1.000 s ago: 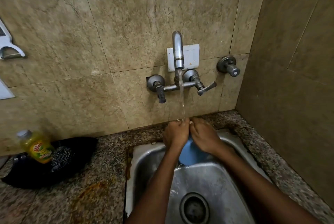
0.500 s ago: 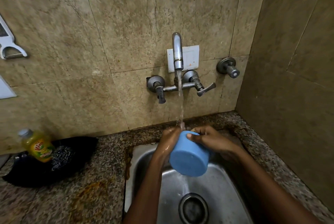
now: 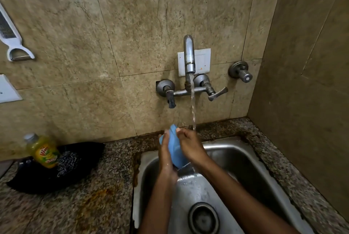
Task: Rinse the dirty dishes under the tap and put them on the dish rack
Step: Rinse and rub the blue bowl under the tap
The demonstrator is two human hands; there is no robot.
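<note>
A blue plastic cup is held between both hands over the back of the steel sink. My left hand lies along its left side with fingers extended against it. My right hand grips it from the right, fingers curled over the top. The cup is tilted and blurred by motion. Water runs from the wall tap in a stream that falls just right of my right hand. No dish rack is in view.
A yellow dish-soap bottle stands in a black tray with a steel scrubber on the granite counter at left. A white peeler hangs on the tiled wall. A side wall closes the right. The sink drain is near the front.
The cup has turned from lying sideways with its base toward me to a steeper tilt, and shifted left, out of the water stream. Both hands have moved with it.
</note>
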